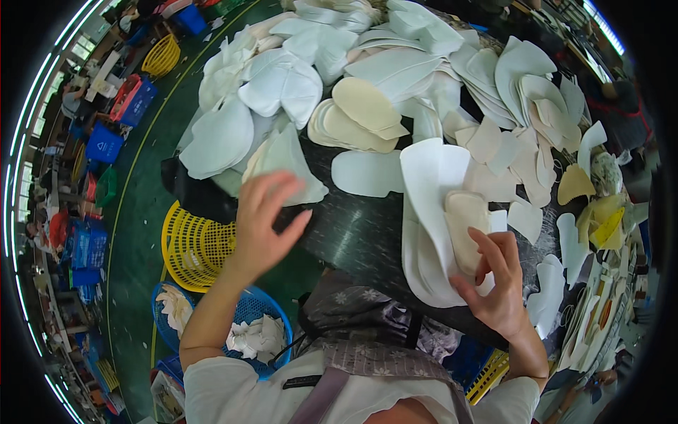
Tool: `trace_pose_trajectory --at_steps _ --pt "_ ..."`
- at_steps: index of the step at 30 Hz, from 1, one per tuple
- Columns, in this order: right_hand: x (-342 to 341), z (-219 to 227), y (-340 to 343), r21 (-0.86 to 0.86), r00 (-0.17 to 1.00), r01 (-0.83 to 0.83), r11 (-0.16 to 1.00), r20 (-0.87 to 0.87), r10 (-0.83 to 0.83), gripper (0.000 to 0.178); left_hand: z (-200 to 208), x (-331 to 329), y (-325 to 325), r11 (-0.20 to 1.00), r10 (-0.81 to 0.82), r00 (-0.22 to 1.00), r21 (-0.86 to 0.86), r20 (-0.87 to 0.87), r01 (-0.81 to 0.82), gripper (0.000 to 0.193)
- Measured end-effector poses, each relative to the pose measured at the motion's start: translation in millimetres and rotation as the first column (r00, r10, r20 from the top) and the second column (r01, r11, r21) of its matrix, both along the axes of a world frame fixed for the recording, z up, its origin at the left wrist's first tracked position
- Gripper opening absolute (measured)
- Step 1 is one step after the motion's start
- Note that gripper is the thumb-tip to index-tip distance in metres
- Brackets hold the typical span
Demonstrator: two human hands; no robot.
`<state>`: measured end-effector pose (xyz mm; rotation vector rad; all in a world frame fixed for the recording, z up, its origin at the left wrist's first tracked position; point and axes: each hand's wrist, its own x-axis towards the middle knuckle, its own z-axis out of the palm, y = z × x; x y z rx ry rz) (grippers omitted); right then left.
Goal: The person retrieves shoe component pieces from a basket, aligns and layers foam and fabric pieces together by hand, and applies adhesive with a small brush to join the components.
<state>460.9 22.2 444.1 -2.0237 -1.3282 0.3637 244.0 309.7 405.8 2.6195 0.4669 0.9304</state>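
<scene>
My left hand (pixel 265 219) is raised over the left part of the dark table, fingers apart and slightly blurred, with nothing seen in it. Just beyond it lies a fanned pile of pale cut pieces (pixel 286 162). At the right, my right hand (pixel 498 283) rests on a stack of long white insole-shaped pieces (pixel 431 212). Its thumb and bent fingers are spread over the stack, touching a small cream rounded piece (pixel 466 219) on top. Between the hands lies a pale flat piece (pixel 364 173), beside a stack of cream oval pieces (pixel 364 106).
Heaps of white cut pieces (pixel 282 81) cover the far table, and more beige pieces (pixel 494 141) lie at the right. Below the table's left edge stand a yellow basket (pixel 198 247) and a blue basket (pixel 279 307) holding scraps. Coloured crates (pixel 106 145) line the green floor at far left.
</scene>
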Motion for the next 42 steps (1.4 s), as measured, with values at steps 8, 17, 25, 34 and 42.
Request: trace_pose_trajectory --at_steps 8,17,25,34,42 --pt "-8 15 6 0.116 0.995 0.009 0.993 0.096 -0.020 0.050 -27 -10 42 0.707 -0.103 0.992 -0.696 0.073 0.125 0.017" --pt "-31 -7 178 0.110 0.713 -0.656 0.747 0.415 0.565 0.020 -20 -4 54 0.382 -0.021 0.991 -0.915 0.134 0.132 0.014" --pt "-35 -26 220 0.057 0.674 -0.648 0.760 0.508 0.537 0.017 45 -31 89 0.795 0.371 0.622 -0.583 0.689 0.171 0.015" --pt "-42 36 181 0.440 0.918 -0.375 0.816 0.296 0.263 0.019 32 25 -23 0.807 -0.132 0.804 -0.409 0.579 0.427 0.035" --pt "-26 46 160 0.543 0.927 -0.361 0.758 0.117 0.357 0.014 53 40 -18 0.788 -0.197 0.813 -0.406 0.548 0.463 0.028"
